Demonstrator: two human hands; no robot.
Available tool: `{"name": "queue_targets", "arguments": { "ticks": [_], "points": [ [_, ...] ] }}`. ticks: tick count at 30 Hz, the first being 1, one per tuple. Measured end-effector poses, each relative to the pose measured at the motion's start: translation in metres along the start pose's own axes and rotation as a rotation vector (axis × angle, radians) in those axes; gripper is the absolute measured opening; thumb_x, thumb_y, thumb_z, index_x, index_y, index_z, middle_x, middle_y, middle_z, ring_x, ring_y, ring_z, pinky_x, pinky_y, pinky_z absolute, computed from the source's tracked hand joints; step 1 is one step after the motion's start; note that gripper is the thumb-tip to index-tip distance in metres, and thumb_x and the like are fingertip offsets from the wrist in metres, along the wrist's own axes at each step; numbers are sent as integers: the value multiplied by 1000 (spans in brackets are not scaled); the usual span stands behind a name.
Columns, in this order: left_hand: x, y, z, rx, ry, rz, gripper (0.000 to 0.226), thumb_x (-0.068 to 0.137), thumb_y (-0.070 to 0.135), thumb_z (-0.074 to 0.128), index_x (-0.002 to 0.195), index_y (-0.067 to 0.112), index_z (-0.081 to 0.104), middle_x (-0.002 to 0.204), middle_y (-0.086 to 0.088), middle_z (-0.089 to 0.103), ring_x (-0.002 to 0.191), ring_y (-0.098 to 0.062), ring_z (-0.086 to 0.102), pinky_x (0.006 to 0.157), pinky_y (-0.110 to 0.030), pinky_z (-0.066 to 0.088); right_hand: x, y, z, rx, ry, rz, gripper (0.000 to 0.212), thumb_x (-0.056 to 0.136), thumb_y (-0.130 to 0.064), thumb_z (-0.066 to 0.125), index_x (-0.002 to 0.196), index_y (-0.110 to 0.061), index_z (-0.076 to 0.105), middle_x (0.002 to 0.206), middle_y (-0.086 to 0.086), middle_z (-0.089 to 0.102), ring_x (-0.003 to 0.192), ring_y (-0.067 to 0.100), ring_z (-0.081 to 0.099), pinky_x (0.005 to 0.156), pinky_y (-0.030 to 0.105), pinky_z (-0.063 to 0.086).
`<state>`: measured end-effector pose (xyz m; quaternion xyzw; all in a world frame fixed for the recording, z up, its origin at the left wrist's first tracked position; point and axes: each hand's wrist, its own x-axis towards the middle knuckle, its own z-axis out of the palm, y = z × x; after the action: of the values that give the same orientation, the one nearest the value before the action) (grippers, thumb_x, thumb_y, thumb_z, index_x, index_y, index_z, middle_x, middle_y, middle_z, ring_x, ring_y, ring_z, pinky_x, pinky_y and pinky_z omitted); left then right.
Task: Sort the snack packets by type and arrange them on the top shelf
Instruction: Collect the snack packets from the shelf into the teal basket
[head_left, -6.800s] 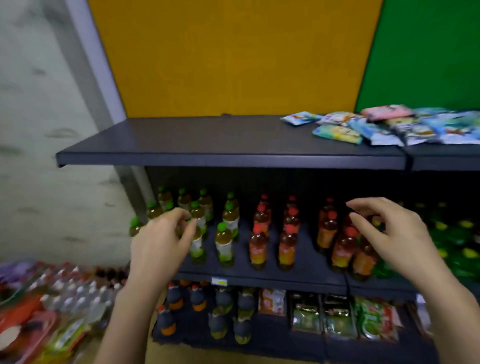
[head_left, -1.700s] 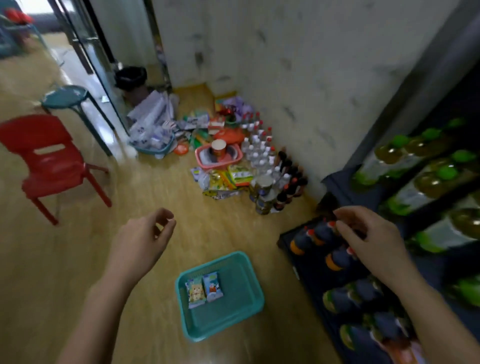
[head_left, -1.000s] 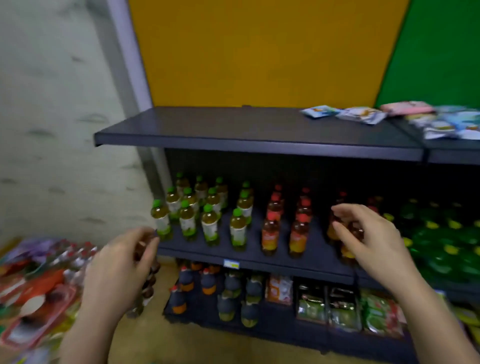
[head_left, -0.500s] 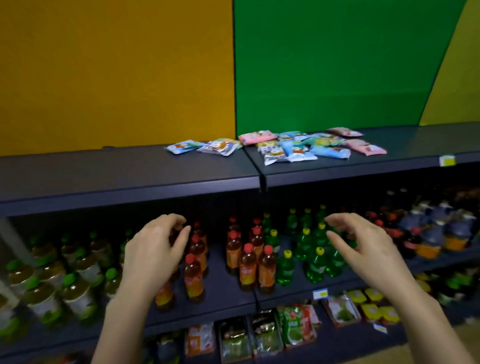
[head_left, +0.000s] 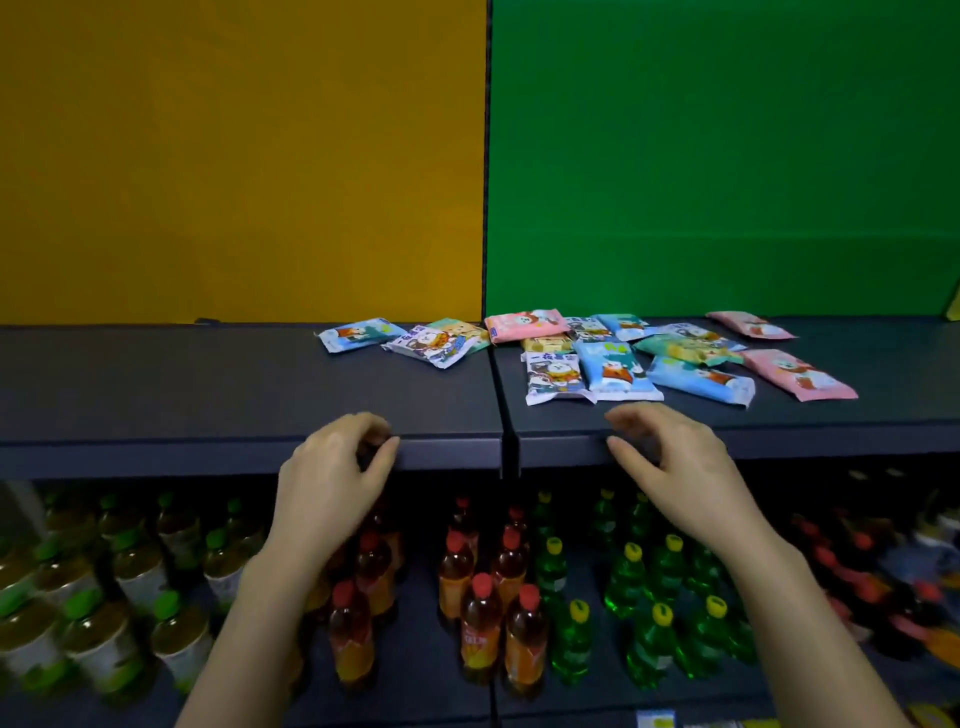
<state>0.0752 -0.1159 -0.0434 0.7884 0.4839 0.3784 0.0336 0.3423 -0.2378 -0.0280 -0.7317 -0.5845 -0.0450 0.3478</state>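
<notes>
Several snack packets lie loose on the dark top shelf (head_left: 208, 395), mixed by colour. A light blue packet (head_left: 358, 334) and a white and purple packet (head_left: 436, 345) sit left of the shelf seam. Right of the seam lie a pink packet (head_left: 524, 325), a white packet (head_left: 553, 376), blue packets (head_left: 615, 371) and another pink packet (head_left: 797, 374). My left hand (head_left: 332, 483) hovers at the shelf's front edge with loosely curled fingers, holding nothing. My right hand (head_left: 675, 467) is also raised at the edge, fingers relaxed and empty, just below the white packet.
Below the top shelf stands a shelf of bottles: green-capped tea bottles (head_left: 130, 571) at left, red-capped orange drinks (head_left: 483, 613) in the middle, green bottles with yellow caps (head_left: 649, 623) at right. A yellow panel and a green panel back the shelf.
The view has moved closer and higher on the top shelf. Both hands have risen from in front of the bottle shelf to the top shelf's front edge, still empty.
</notes>
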Motion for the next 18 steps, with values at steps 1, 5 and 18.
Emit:
{"name": "queue_targets", "arguments": {
  "ticks": [1,5,18],
  "points": [
    [10,-3,1,-5,-3,2,16,88,32,58,99,22,64,96,7,67,93,-20,61,69,-31,43,13,-4,5,10,-8,-11,22,87,-31,58,109,-29,61,104,-14,63,99,10,60,85,37,50],
    [62,-15,2,17,12,-25,18,88,33,58,101,22,64,97,4,66,94,-23,60,74,-33,44,76,-27,33,38,-49,-96,22,89,-27,56,110,-23,61,103,-7,64,94,13,59,83,35,49],
    [234,-89,53,234,-341,-167,44,95,34,44,128,4,45,134,-17,49,122,-33,44,93,-42,41,231,-96,150,-300,-346,-107,57,88,-55,47,121,-8,51,126,12,52,117,29,49,89,40,43]
  ]
}}
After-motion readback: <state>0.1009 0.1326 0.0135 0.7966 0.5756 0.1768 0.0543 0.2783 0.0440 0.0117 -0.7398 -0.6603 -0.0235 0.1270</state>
